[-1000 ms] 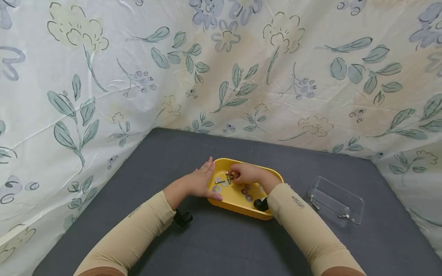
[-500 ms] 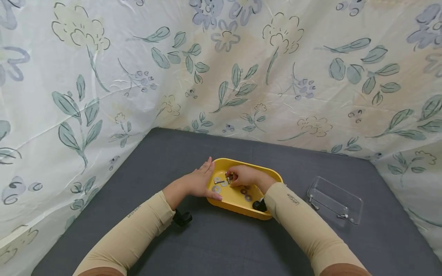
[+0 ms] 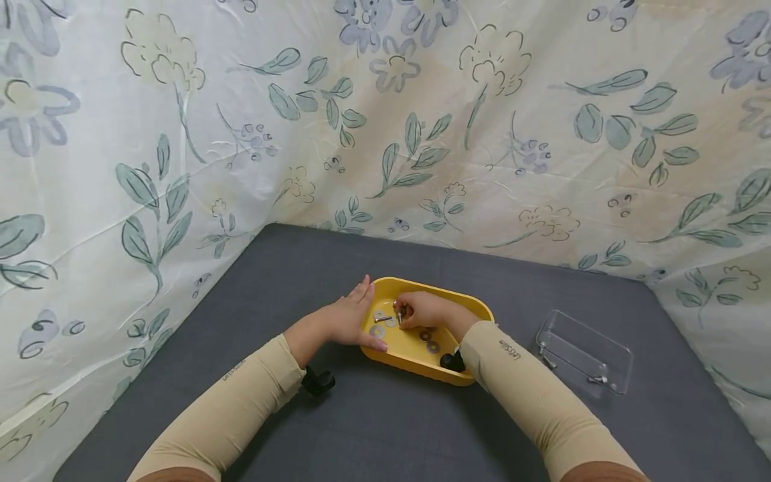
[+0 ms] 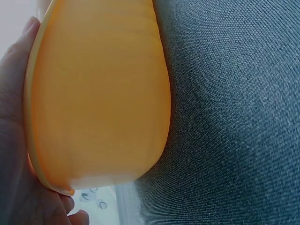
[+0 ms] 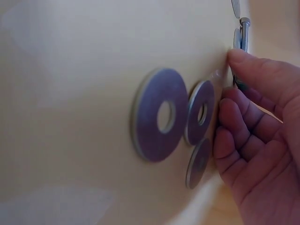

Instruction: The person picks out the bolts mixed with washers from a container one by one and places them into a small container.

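A yellow tray [image 3: 415,365] stands on the grey cloth, with several flat washers [image 5: 159,115] and metal bolts inside. My left hand [image 3: 348,318] spreads over the tray's left end, thumb on the front rim and straight fingers along the far side. In the left wrist view those fingers lie against the tray's rim. My right hand [image 3: 424,309] reaches into the tray, thumb and curled fingers pinching a small bolt [image 3: 400,317], mostly hidden by the fingertips. Another bolt [image 3: 383,319] lies across washers just left of that hand.
To the right, a transparent plastic tray [image 3: 602,339] lies on the cloth with one bolt [image 3: 548,360] and another bolt [image 3: 597,379] at its near side. A patterned curtain [image 3: 385,134] hangs behind and at the left of the table.
My right hand's fingers have drawn in around the small bolt and shifted slightly toward the near side. My left hand stays on the tray's end.
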Tool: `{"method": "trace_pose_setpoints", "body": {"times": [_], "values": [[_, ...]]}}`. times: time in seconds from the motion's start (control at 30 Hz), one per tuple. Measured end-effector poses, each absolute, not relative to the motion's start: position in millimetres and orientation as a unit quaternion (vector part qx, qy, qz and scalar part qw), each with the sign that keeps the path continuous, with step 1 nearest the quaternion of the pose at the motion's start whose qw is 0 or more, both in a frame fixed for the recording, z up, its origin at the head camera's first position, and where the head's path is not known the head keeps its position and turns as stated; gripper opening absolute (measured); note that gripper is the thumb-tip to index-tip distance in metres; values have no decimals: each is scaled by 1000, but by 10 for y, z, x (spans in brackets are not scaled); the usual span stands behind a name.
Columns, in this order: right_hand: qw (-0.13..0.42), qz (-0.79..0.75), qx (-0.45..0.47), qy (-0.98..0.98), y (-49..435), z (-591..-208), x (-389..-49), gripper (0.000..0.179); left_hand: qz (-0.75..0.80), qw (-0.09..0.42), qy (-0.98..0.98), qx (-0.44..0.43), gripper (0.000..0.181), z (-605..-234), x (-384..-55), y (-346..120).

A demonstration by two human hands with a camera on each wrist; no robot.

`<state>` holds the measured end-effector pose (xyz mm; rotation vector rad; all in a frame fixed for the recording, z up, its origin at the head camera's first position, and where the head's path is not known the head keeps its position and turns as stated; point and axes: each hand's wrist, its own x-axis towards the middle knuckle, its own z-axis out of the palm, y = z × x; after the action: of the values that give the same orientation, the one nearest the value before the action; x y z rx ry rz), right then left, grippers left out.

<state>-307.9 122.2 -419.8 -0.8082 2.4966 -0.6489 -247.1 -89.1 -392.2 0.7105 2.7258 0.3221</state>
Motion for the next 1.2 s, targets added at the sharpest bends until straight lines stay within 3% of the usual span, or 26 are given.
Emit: {"method": "trace_pose_setpoints", "body": {"times": [1.2], "values": [[198,-234,-306,901,1316,-4081,-3151,13,116,154,950,247,124,-3937,-2502,-890]]}}
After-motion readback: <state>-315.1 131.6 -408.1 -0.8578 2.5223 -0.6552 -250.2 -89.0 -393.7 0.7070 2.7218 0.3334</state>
